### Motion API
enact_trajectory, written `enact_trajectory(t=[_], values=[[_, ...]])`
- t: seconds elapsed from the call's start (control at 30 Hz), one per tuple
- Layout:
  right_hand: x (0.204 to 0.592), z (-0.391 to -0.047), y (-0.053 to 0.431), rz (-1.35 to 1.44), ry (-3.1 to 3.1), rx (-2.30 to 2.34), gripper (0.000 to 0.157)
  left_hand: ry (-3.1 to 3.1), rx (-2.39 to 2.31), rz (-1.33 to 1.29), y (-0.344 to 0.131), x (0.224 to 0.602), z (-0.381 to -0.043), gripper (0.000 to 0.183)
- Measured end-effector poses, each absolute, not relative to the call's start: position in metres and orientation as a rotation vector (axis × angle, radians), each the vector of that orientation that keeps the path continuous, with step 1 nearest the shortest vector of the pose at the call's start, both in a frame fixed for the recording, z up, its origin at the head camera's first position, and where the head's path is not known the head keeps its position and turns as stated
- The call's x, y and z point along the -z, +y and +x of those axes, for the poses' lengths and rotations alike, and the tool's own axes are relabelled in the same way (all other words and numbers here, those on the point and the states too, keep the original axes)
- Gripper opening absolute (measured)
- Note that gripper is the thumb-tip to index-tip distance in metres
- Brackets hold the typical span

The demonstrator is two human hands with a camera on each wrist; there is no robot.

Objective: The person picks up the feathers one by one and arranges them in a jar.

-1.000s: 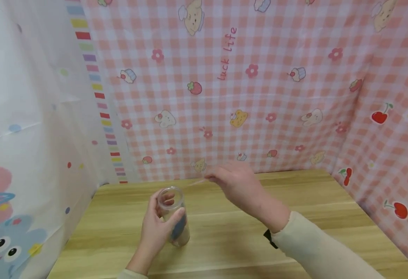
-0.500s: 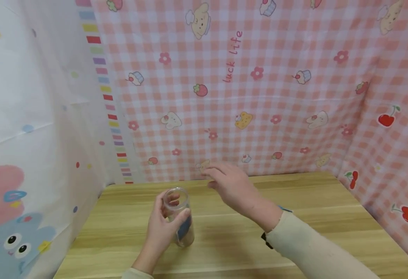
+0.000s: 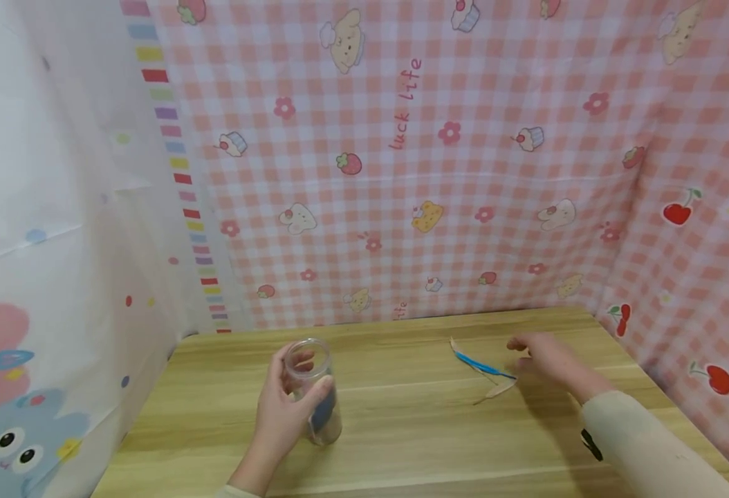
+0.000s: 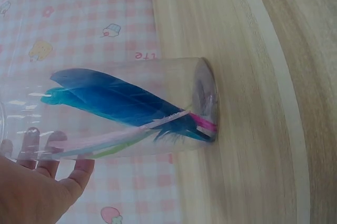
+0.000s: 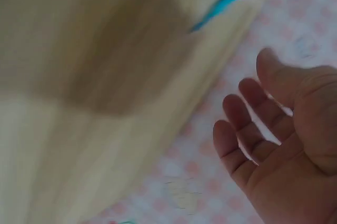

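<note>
A tall clear plastic jar (image 3: 332, 425) stands upright on the table, with no lid on its mouth. My left hand (image 3: 280, 415) grips it near the top, thumb on the near side and fingers behind. Inside, dark blue feathers (image 4: 118, 100) lean against the wall beside pale pink and green ones; a bright pink bit shows at the base. My right hand (image 3: 554, 363) hovers at the right with loosely bent fingers and nothing in them. Just left of it, a bright blue feather (image 3: 479, 364) and a pale beige feather (image 3: 498, 391) lie on the wood.
The wooden table (image 3: 402, 449) ends at a pink checked cloth (image 3: 389, 194) hung along the back and right. A white cartoon-print cloth (image 3: 90, 228) hangs on the left.
My right hand has moved right and toward me from beside the jar, letting go of a thin pale feather. The feathers on the table have come into sight. My left hand keeps its hold.
</note>
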State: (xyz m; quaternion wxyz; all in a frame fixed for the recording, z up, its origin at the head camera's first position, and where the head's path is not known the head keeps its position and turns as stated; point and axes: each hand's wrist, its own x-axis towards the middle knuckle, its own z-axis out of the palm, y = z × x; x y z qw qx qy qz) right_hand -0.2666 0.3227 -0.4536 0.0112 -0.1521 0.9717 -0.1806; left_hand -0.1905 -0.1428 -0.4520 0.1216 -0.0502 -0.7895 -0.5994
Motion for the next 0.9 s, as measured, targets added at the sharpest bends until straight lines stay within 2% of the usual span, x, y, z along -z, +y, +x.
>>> enact_trajectory(t=[0.3, 0.4, 0.5, 0.77, 0.9], values=[[0.48, -0.262, 0.326, -0.505, 2.936, 0.593, 0.052, -2.315, 1.732, -0.172, -0.146, 0.452, -0.191, 0.075], [0.488, -0.262, 0.322, -0.479, 2.923, 0.587, 0.054, -2.322, 1.74, -0.176, -0.146, 0.453, -0.191, 0.076], [0.494, -0.262, 0.322, -0.452, 2.917, 0.607, 0.047, -2.317, 1.754, -0.173, -0.145, 0.452, -0.191, 0.076], [0.499, -0.257, 0.318, -0.485, 2.989, 0.64, 0.018, -2.318, 1.749, -0.15, -0.145, 0.451, -0.19, 0.075], [0.496, -0.26, 0.312, -0.357, 2.967, 0.656, 0.023, -2.314, 1.752, -0.14, -0.145, 0.451, -0.19, 0.075]])
